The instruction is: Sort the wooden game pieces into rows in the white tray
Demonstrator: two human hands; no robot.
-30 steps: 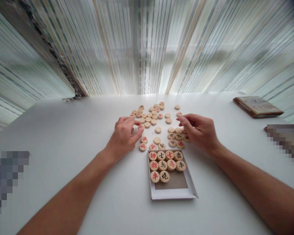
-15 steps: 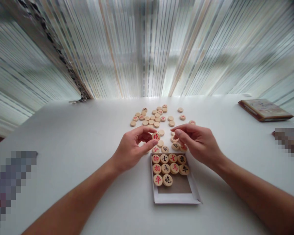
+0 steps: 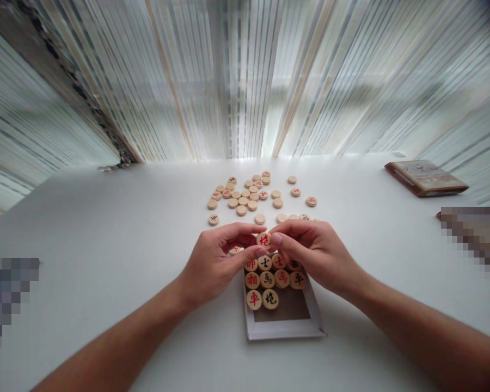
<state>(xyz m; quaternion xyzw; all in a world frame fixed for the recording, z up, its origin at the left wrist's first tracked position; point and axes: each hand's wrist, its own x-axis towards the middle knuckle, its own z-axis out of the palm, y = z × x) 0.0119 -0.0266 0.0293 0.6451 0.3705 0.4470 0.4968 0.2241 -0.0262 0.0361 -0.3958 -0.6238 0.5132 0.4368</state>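
Note:
My left hand (image 3: 216, 261) pinches a round wooden chess piece (image 3: 263, 239) with a red character, lifted above a shallow white box (image 3: 283, 328). My right hand (image 3: 314, 251) meets it, fingertips closed on the same piece from the right. Inside the box lie several wooden pieces (image 3: 269, 298) with red and black characters, set in rows at its far end. More loose pieces (image 3: 247, 195) are scattered on the white table (image 3: 106, 239) beyond my hands. Some pieces near the box are hidden under my hands.
A flat brown box lid (image 3: 424, 177) lies at the table's far right. Striped curtains (image 3: 245, 81) hang behind the table. Blurred patches sit at the left (image 3: 8, 294) and right (image 3: 473, 234) edges.
My left hand picked a red-marked piece from the scattered group and carried it toward the box. My right hand left the loose pieces and closed in on that same piece.

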